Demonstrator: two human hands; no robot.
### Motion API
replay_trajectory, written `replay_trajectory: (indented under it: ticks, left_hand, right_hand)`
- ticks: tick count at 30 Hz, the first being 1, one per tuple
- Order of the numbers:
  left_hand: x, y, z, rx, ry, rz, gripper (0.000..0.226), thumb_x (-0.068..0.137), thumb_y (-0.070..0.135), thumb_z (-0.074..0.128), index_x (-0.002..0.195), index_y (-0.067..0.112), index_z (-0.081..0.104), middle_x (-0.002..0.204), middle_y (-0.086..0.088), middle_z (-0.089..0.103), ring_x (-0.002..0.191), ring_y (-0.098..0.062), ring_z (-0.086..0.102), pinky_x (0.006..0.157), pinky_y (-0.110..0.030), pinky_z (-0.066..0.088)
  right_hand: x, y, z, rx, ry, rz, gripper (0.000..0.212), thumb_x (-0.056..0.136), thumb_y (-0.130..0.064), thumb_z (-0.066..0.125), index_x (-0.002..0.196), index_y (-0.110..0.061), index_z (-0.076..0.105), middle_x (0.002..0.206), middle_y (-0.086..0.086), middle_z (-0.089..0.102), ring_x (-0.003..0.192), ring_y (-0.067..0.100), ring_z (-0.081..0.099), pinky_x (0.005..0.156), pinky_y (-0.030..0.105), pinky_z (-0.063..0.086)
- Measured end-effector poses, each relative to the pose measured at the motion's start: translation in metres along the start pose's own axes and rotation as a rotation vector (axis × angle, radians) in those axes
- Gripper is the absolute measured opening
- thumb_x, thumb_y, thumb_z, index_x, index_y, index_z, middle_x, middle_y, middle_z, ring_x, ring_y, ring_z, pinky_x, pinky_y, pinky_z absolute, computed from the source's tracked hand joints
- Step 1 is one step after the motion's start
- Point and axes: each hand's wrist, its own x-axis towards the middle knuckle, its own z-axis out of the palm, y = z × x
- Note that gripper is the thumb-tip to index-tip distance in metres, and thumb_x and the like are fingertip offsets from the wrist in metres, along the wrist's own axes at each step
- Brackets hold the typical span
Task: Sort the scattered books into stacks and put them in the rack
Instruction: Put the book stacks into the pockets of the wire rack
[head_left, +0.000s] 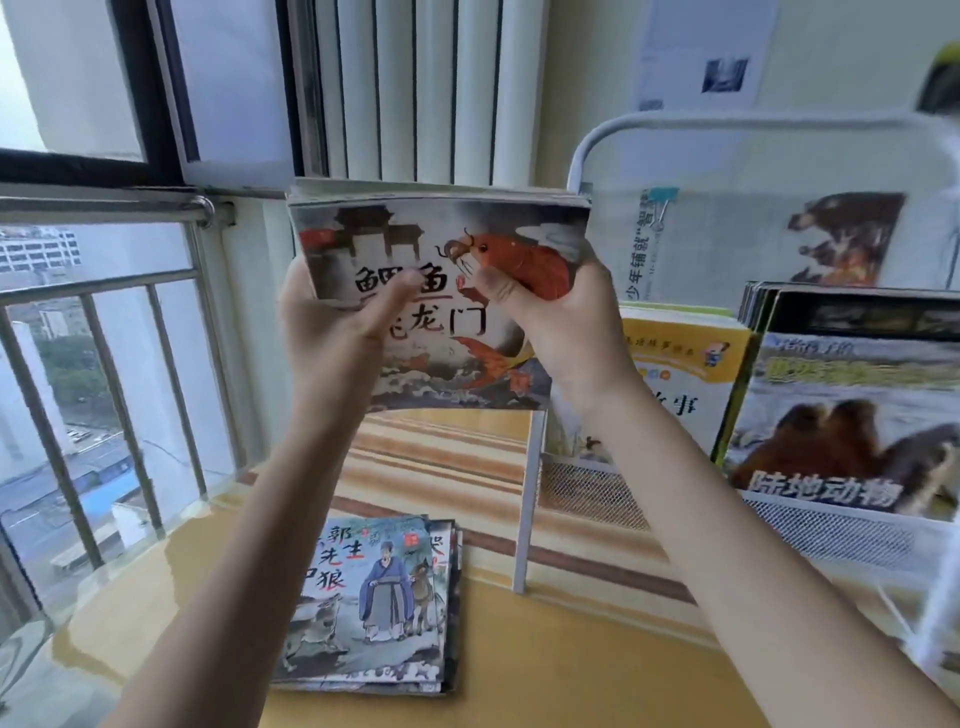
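Books held: a stack of thin picture books (441, 291) is raised upright in the air, above the yellow table (571, 670) and in front of the window blinds (415, 88). The front cover shows a red carp, a dark gateway and large Chinese characters.
Left hand: the left hand (332, 322) grips the stack's left edge, thumb curled across the cover, the other fingers hidden behind the books.
Right hand: the right hand (561, 322) grips the stack's lower right part, thumb pressed on the carp picture, fingers wrapped behind.
Books on table: a second stack of books (374, 608) lies flat on the table below the hands, well apart from the held stack. Its top cover shows a robed man in blue beside a donkey, with a wolf at lower left.
Rack: a white metal rack (597, 493) with mesh fronts stands on the table to the right.
Books in rack: a yellow-covered book (685, 374) stands upright in one compartment; just to its right stands a group fronted by a camel-covered book (841, 415).
Behind rack: a printed sheet with a binder clip (660, 202) sits behind the books.
Left side: a window railing (104, 291) faces city buildings.
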Motion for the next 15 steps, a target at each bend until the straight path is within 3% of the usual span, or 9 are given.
replay_trajectory:
  ticks: [3, 6, 7, 9, 11, 13, 15]
  left_hand:
    - [0.032, 0.022, 0.055, -0.127, -0.043, 0.062, 0.024, 0.075, 0.010, 0.076, 0.091, 0.018, 0.059, 0.085, 0.008, 0.071, 0.083, -0.010, 0.070, 0.069, -0.024, 0.056]
    - [0.058, 0.032, 0.115, -0.224, -0.082, 0.060, 0.038, 0.073, 0.017, 0.080, 0.101, 0.001, 0.061, 0.097, -0.010, 0.072, 0.087, -0.020, 0.072, 0.072, -0.036, 0.059]
    - [0.066, 0.032, 0.135, -0.257, -0.100, 0.045, 0.043, 0.072, 0.019, 0.081, 0.104, -0.002, 0.060, 0.098, -0.013, 0.071, 0.087, -0.022, 0.072, 0.072, -0.038, 0.059]
    - [0.076, 0.028, 0.172, -0.272, -0.119, 0.012, 0.049, 0.069, 0.026, 0.083, 0.104, -0.001, 0.060, 0.097, -0.012, 0.072, 0.086, -0.020, 0.072, 0.073, -0.040, 0.059]
    - [0.077, 0.017, 0.201, -0.212, -0.162, -0.026, 0.060, 0.063, 0.040, 0.084, 0.104, 0.003, 0.060, 0.098, -0.009, 0.071, 0.088, -0.019, 0.071, 0.074, -0.042, 0.059]
    - [0.071, -0.004, 0.219, -0.137, -0.227, -0.079, 0.067, 0.059, 0.052, 0.082, 0.106, 0.009, 0.061, 0.100, -0.006, 0.071, 0.089, -0.017, 0.071, 0.074, -0.041, 0.059]
    - [0.067, -0.029, 0.226, -0.064, -0.331, -0.123, 0.062, 0.060, 0.053, 0.082, 0.105, 0.016, 0.062, 0.107, -0.002, 0.067, 0.091, -0.016, 0.070, 0.075, -0.042, 0.059]
  right_hand:
    - [0.033, -0.041, -0.040, -0.163, 0.078, -0.132, 0.037, 0.072, -0.023, 0.080, 0.094, -0.025, 0.051, 0.091, -0.019, 0.060, 0.079, -0.020, 0.056, 0.072, 0.002, 0.042]
    - [0.063, -0.080, -0.086, -0.314, 0.113, -0.168, 0.042, 0.071, -0.032, 0.081, 0.095, -0.028, 0.047, 0.094, -0.021, 0.055, 0.080, -0.027, 0.050, 0.073, -0.002, 0.040]
    - [0.075, -0.087, -0.103, -0.314, 0.118, -0.145, 0.044, 0.069, -0.032, 0.083, 0.094, -0.028, 0.047, 0.096, -0.019, 0.056, 0.084, -0.023, 0.052, 0.078, 0.002, 0.043]
    - [0.096, -0.092, -0.135, -0.213, 0.127, -0.061, 0.049, 0.063, -0.027, 0.082, 0.100, -0.019, 0.050, 0.102, -0.006, 0.064, 0.097, 0.002, 0.064, 0.089, 0.026, 0.052]
    - [0.111, -0.088, -0.163, -0.133, 0.124, 0.059, 0.047, 0.067, -0.015, 0.080, 0.103, -0.014, 0.049, 0.110, 0.006, 0.064, 0.104, 0.020, 0.065, 0.085, 0.040, 0.055]
    - [0.114, -0.080, -0.186, -0.241, 0.107, 0.165, 0.043, 0.076, -0.008, 0.076, 0.106, -0.017, 0.046, 0.112, 0.005, 0.061, 0.103, 0.020, 0.063, 0.076, 0.039, 0.057]
    - [0.113, -0.065, -0.203, -0.483, 0.063, 0.276, 0.042, 0.076, -0.012, 0.075, 0.105, -0.019, 0.046, 0.109, 0.003, 0.060, 0.089, 0.014, 0.063, 0.068, 0.040, 0.057]
